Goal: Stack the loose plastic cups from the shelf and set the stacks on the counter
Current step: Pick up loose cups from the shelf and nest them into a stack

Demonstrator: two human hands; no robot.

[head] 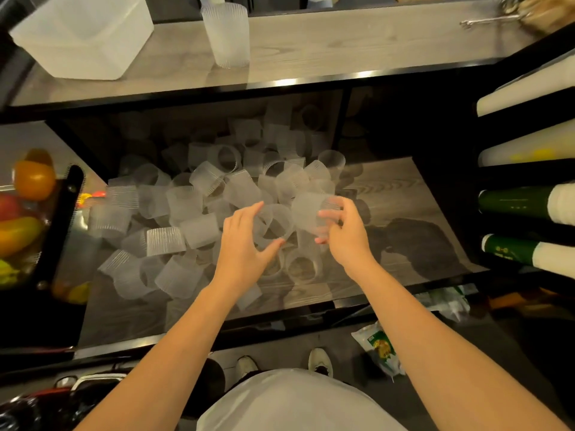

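Head view: over the shelf (pixel 404 194) pile, the left hand (pixel 245 244) grips one ribbed plastic cup (pixel 275 223), the right hand (pixel 345 228) another (pixel 311 206), mouths angled together, likely for nesting; a finished stack (pixel 227 34) stands on the far tabletop (pixel 342 48).

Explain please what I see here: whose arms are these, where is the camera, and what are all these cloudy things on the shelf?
No machine here: a person wears one camera on the head, looking down at both bare arms. The left hand holds one clear ribbed cup; the right hand has its grip on another cup beside it. Below lies a pile of loose cups on the wooden shelf. Above, on the counter, one stack of cups stands next to a white tub.
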